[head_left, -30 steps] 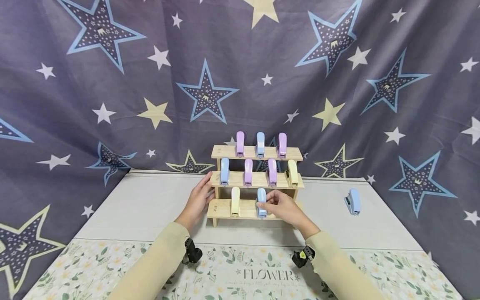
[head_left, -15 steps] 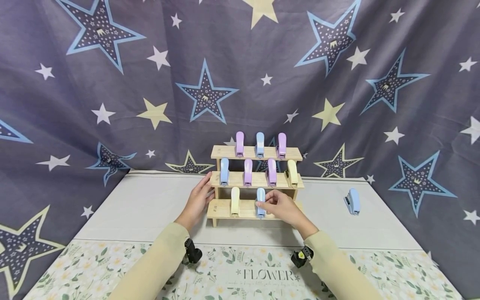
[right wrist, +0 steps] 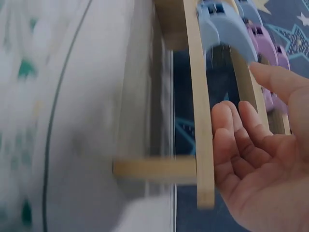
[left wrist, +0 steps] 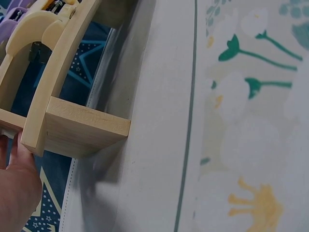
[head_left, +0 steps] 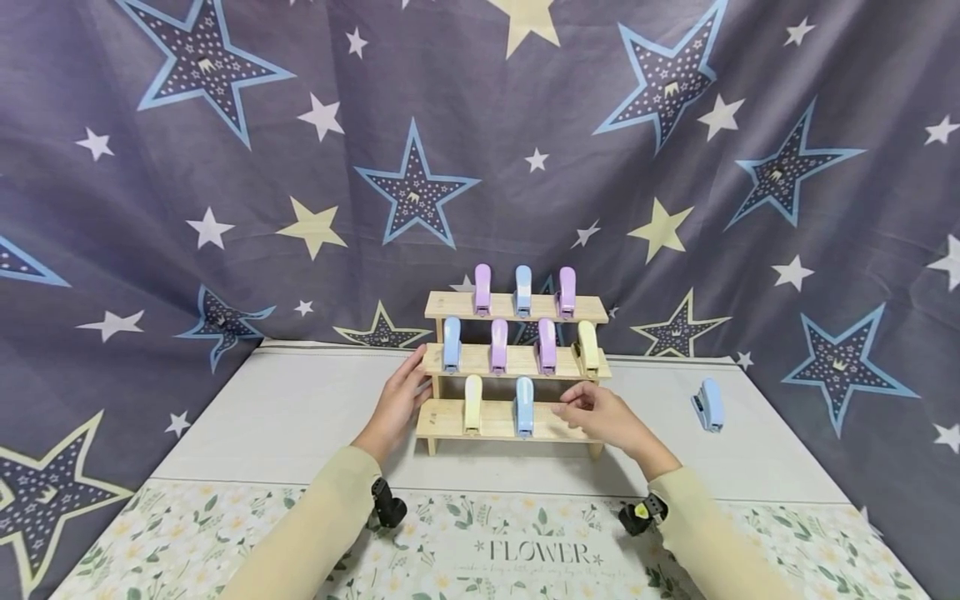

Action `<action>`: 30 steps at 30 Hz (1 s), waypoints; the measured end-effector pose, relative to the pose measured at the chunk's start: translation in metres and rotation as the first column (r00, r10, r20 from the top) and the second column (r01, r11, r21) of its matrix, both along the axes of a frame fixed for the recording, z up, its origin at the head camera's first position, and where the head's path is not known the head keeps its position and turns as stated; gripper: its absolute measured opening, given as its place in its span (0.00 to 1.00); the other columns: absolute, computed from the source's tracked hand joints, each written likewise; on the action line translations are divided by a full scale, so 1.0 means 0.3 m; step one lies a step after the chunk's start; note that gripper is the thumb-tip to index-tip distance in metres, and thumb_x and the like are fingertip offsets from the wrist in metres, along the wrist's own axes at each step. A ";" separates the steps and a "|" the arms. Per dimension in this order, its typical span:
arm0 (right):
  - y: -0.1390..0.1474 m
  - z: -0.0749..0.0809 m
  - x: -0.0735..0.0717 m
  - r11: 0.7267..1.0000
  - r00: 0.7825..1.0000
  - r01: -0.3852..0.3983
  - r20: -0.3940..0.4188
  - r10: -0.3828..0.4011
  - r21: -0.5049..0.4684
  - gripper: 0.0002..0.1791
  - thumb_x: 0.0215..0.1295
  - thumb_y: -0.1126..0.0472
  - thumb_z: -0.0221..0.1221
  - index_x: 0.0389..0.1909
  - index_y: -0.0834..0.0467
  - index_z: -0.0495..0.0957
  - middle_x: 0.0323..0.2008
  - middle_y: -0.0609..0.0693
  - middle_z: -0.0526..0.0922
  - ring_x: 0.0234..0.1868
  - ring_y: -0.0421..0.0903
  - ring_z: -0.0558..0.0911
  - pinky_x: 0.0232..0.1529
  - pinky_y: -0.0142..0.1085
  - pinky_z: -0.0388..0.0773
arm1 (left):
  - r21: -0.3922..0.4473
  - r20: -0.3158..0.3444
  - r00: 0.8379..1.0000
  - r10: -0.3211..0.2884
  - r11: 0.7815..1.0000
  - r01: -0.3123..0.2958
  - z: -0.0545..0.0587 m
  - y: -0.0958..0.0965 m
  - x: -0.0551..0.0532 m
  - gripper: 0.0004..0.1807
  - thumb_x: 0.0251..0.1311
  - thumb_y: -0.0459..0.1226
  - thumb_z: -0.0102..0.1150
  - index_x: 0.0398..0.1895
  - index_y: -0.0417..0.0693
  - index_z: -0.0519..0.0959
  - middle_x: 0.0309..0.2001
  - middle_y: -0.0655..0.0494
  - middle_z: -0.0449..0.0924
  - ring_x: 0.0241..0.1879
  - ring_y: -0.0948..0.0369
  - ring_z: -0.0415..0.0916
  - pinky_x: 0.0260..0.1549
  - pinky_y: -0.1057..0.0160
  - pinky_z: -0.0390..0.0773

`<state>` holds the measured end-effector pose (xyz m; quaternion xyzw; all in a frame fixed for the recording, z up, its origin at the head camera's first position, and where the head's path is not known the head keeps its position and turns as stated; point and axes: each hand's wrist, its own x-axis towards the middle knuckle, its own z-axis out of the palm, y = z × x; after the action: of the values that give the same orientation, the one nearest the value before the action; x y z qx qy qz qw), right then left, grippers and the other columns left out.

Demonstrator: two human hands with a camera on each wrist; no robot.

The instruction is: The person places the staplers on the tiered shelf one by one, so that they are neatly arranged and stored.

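A three-tier wooden rack [head_left: 558, 429] carries small staplers. On its bottom tier stand a cream stapler [head_left: 472, 405] and, to the right, a light blue stapler [head_left: 524, 407]. My right hand [head_left: 606, 414] is just right of that blue stapler, over the tier's right part, with relaxed, slightly bent fingers and nothing in them. In the right wrist view, the thumb and fingers [right wrist: 224, 142] stand apart by the shelf board. My left hand [head_left: 393, 408] rests against the rack's left end with its fingers extended; in the left wrist view its fingertips touch the wood.
Purple, blue and cream staplers, among them a purple stapler [head_left: 499, 346], fill the middle tier. The top tier bears two purple and one blue stapler [head_left: 522, 292]. Another blue stapler [head_left: 708, 406] stands alone on the white table at the right. A starry curtain [head_left: 480, 150] hangs behind.
My right hand has let go of the blue stapler on the bottom tier and moved right. That stapler stays in place. The left hand has kept its position at the rack.
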<state>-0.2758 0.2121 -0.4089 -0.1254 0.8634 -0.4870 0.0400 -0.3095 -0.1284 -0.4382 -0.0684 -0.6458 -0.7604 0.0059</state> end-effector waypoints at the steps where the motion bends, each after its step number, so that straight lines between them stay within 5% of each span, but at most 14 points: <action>1: 0.019 -0.001 0.000 1.000 1.000 0.004 -0.008 -0.004 0.006 0.19 0.67 0.52 0.66 0.46 0.64 0.76 0.35 0.53 0.81 0.34 0.47 0.80 0.31 0.33 0.79 | 0.005 0.000 1.000 -0.001 1.000 0.001 0.000 0.001 -0.001 0.28 0.81 0.40 0.38 0.80 0.52 0.53 0.76 0.47 0.55 0.73 0.48 0.57 0.72 0.54 0.62; 15: 0.300 0.004 0.012 0.963 0.973 0.184 -0.174 -0.150 0.198 0.18 0.70 0.52 0.62 0.47 0.65 0.78 0.38 0.54 0.83 0.39 0.48 0.81 0.40 0.38 0.81 | 0.014 -0.007 1.000 -0.003 1.000 0.003 -0.003 0.003 -0.003 0.28 0.80 0.40 0.39 0.80 0.52 0.54 0.76 0.46 0.56 0.72 0.47 0.58 0.72 0.53 0.62; 23: 0.474 -0.001 0.007 0.920 0.945 0.319 -0.152 -0.290 0.228 0.25 0.73 0.48 0.58 0.51 0.67 0.76 0.41 0.58 0.83 0.36 0.44 0.81 0.34 0.34 0.79 | 0.011 0.000 1.000 0.000 1.000 0.000 -0.002 0.000 -0.004 0.28 0.80 0.40 0.38 0.80 0.51 0.53 0.76 0.46 0.55 0.73 0.47 0.58 0.72 0.53 0.62; 30: 0.584 -0.033 0.015 0.879 0.894 0.447 -0.102 -0.436 0.166 0.27 0.73 0.48 0.56 0.53 0.71 0.74 0.38 0.55 0.81 0.35 0.43 0.77 0.29 0.29 0.75 | 0.019 0.004 1.000 0.003 1.000 -0.003 -0.006 -0.001 -0.008 0.28 0.80 0.39 0.39 0.80 0.51 0.54 0.76 0.46 0.55 0.72 0.47 0.58 0.72 0.53 0.62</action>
<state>-0.2713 0.3873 -0.4188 0.0640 0.9116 -0.3966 -0.0873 -0.3119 -0.1286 -0.4399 -0.0657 -0.6387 -0.7666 0.0065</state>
